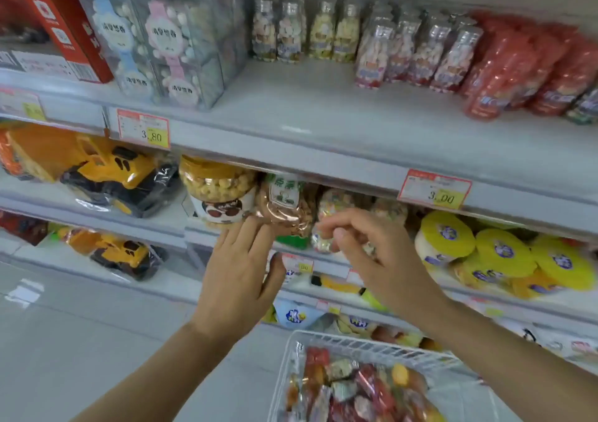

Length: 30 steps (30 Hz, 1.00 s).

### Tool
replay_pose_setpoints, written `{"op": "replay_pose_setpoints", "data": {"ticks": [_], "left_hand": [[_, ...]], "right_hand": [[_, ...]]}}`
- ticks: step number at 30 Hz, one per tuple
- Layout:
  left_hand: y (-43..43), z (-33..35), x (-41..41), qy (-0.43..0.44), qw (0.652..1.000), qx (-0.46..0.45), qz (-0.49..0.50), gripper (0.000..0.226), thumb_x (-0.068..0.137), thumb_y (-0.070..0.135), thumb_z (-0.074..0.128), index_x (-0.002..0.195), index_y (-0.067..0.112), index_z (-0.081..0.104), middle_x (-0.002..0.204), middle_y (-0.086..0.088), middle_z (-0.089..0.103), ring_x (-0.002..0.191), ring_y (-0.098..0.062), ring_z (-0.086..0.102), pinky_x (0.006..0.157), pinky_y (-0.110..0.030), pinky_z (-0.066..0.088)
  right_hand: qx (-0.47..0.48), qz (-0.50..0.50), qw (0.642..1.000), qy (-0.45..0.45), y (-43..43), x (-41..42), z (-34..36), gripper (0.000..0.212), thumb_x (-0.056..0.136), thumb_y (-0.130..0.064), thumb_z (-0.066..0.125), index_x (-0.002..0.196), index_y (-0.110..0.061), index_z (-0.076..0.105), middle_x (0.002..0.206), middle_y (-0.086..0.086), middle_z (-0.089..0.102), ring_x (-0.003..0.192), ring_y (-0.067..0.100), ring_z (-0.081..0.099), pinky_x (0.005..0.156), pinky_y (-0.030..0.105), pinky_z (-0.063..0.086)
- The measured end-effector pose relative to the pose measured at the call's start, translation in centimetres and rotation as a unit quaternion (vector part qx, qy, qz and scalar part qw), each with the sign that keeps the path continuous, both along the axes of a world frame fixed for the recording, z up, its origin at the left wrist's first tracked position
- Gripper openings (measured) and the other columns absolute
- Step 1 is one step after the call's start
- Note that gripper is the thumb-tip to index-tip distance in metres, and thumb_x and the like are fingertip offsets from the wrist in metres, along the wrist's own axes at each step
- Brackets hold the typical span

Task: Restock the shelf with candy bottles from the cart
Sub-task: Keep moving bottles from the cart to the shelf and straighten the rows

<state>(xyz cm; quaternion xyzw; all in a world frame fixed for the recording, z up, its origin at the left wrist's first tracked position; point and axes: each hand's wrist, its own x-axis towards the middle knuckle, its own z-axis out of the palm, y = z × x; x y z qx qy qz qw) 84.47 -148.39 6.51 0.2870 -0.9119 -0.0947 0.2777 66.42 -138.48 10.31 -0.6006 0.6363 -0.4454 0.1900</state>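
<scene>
Clear candy bottles (326, 31) stand in rows at the back of the top shelf (323, 120), with red-tinted ones (504, 75) to their right. The white wire cart (372, 345) sits at the bottom right, filled with wrapped sweets (356, 389). My left hand (239, 269) hangs in front of the middle shelf with fingers straight and nothing in it. My right hand (372, 253) is beside it, fingers loosely curled, also empty. Both hands are below the top shelf and above the cart.
On the middle shelf sit a puffed-snack jar (220, 188), a brown snack bag (284, 208) and yellow-lidded tubs (504, 253). Yellow toy trucks (113, 175) lie at the left. Tall clear boxes (161, 42) and a red carton (61, 16) stand at the top left. Price tags (144, 128) hang on the shelf edges.
</scene>
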Motion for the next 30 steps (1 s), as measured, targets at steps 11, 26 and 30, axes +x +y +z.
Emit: {"op": "replay_pose_setpoints", "data": {"ticks": [11,26,30], "left_hand": [[6.8,-20.4,3.7,-0.359,0.865,0.348,0.034,0.06,0.1,0.034,0.041,0.152,0.017,0.017,0.155,-0.001,0.027,0.137,-0.02,0.035,0.109,-0.03,0.031],[12.0,-27.6,2.9,-0.298,0.847,0.429,0.096,0.077,0.097,0.02,0.046,0.153,0.013,-0.006,0.149,-0.004,0.031,0.122,-0.022,0.049,0.095,-0.031,0.042],[12.2,-27.6,3.0,-0.302,0.862,0.396,0.094,0.075,0.097,0.026,0.046,0.153,0.01,-0.001,0.153,-0.005,0.021,0.131,-0.021,0.039,0.105,-0.028,0.035]], "right_hand": [[0.45,-0.033,0.892,0.004,8.7,2.7,-25.8,0.019,0.1,-0.025,0.05,0.118,-0.021,0.052,0.107,0.006,0.063,0.084,0.015,0.059,0.077,0.035,0.048],[0.554,-0.062,0.811,0.179,11.6,3.4,-37.8,0.079,0.085,0.004,0.059,0.148,-0.032,0.028,0.133,0.002,0.037,0.076,0.01,0.052,0.054,0.026,0.047],[0.516,-0.035,0.826,0.222,11.2,3.3,-37.9,0.069,0.089,-0.006,0.063,0.147,-0.021,0.031,0.136,0.002,0.042,0.106,0.019,0.056,0.082,0.034,0.055]]}}
